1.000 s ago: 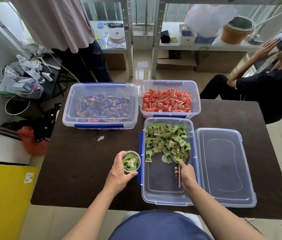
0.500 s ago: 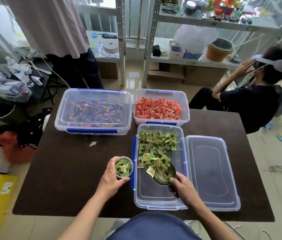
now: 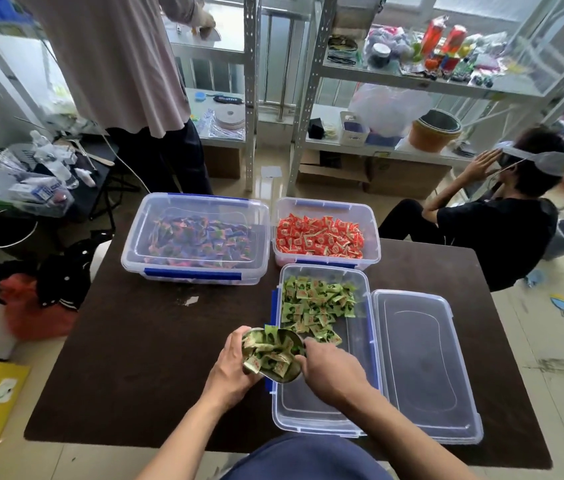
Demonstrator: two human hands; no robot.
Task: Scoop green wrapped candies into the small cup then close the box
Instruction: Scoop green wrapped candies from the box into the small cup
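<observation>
A clear plastic box (image 3: 360,403) with blue latches stands open in front of me, green wrapped candies (image 3: 315,303) piled in its far half. Its clear lid (image 3: 422,368) lies flat just right of it. My right hand (image 3: 332,372) grips a metal scoop (image 3: 282,375) heaped with green candies, tilted over the box's left rim. My left hand (image 3: 230,368) is wrapped around the small cup, which sits on the table under the scoop and is almost wholly hidden by it.
Two more clear boxes stand at the back of the dark table (image 3: 149,358): multicoloured candies (image 3: 201,240) on the left, red candies (image 3: 320,235) on the right. One person stands beyond the table at left, another sits at right. Metal shelves fill the background.
My right hand lifted the loaded scoop out of the box and swung it left over the cup. The left hand stayed on the cup. My head tilted up.
</observation>
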